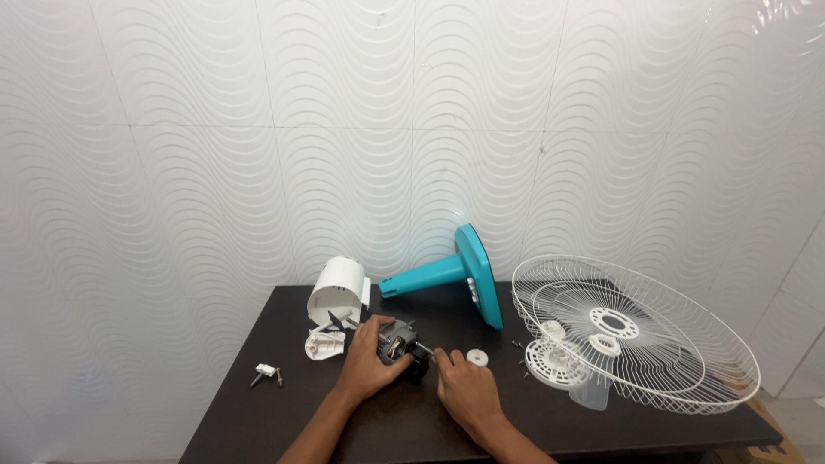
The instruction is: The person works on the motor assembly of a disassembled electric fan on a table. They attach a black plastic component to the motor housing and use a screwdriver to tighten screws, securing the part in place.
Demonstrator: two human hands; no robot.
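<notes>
The fan motor (398,342), a small dark block with copper windings showing, sits near the middle of the dark bench (258,404), its thin shaft pointing toward three o'clock. The left hand (365,361) is wrapped over the motor body from the nine o'clock side, fingers curled closed around it. The right hand (464,387) meets the shaft tip from four o'clock, its fingertips pinched together at the end; whether they hold a small part or a tool there is too small to tell. To work the shaft end well, it seems wise to keep the left hand pressing the motor firmly down so it cannot roll, and to keep the right fingertips in line with the shaft rather than prying sideways. Just beyond the right hand, at two o'clock, lies a small white round cap (478,357). At eleven o'clock of the motor stands the white motor housing (337,292), with a white cover piece (325,344) beside it. At nine o'clock lies a small switch part (266,372). The teal fan stand (460,273) lies on its side at twelve o'clock, and the white wire guard (636,335) rests at three o'clock, with loose screws (519,354) near its hub.
</notes>
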